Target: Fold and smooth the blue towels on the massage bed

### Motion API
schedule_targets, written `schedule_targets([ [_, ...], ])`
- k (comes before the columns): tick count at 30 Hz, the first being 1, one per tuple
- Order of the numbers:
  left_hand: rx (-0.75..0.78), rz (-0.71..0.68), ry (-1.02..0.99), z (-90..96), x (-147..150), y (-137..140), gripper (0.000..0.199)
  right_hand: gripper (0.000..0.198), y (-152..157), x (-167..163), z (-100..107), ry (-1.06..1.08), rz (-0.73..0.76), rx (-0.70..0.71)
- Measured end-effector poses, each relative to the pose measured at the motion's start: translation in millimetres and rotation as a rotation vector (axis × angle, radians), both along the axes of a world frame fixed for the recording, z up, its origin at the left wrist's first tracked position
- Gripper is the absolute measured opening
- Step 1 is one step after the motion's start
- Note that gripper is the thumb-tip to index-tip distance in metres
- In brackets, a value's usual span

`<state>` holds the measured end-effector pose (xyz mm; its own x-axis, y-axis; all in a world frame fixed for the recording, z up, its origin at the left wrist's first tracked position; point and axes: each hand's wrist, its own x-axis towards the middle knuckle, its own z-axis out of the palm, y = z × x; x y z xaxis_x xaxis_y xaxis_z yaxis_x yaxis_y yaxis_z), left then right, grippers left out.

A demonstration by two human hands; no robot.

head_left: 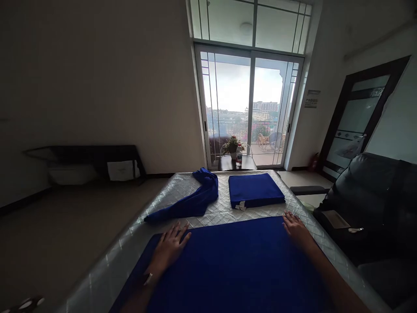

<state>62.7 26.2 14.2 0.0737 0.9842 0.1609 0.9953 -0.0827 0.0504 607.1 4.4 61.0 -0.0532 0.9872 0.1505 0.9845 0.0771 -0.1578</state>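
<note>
A large blue cloth (233,265) is spread over the near part of the quilted silver mattress (130,248). My left hand (170,243) lies flat on its far left corner, fingers spread. At the far right corner, my right hand (295,228) rests with fingers stretched out, also flat on the cloth. Beyond them sits a neatly folded stack of blue cloth (256,189) with white tags (241,206) at its front edge. To its left lies a crumpled blue cloth (198,198), twisted into a loose strip.
A small table (237,164) with a potted plant (232,147) and a bottle (239,155) stands behind the mattress, before glass sliding doors (224,95). A black leather armchair (374,195) is close on the right. A dark low rack (97,156) stands along the left wall.
</note>
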Motion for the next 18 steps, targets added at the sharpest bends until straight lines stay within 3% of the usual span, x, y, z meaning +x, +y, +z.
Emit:
schedule_targets([
  [3, -0.003, 0.012, 0.025, 2.9, 3, -3, 0.061, 0.065, -11, -67, 11, 0.035, 0.19, -0.009],
  [7, -0.007, 0.022, 0.063, 7.8, 6, -6, 0.06, 0.07, -25, -163, 8, 0.147, 0.489, -0.075],
  [10, -0.006, 0.016, 0.072, 10.6, 6, -8, 0.06, 0.074, -25, -203, 2, 0.179, 0.537, -0.142],
  [14, -0.016, 0.007, 0.037, 10.5, 4, -7, 0.06, 0.076, -15, -192, -3, 0.162, 0.465, -0.177],
  [18, 0.011, -0.008, 0.019, 7.2, 2, -5, 0.059, 0.076, -5, -117, -9, 0.104, 0.332, -0.171],
])
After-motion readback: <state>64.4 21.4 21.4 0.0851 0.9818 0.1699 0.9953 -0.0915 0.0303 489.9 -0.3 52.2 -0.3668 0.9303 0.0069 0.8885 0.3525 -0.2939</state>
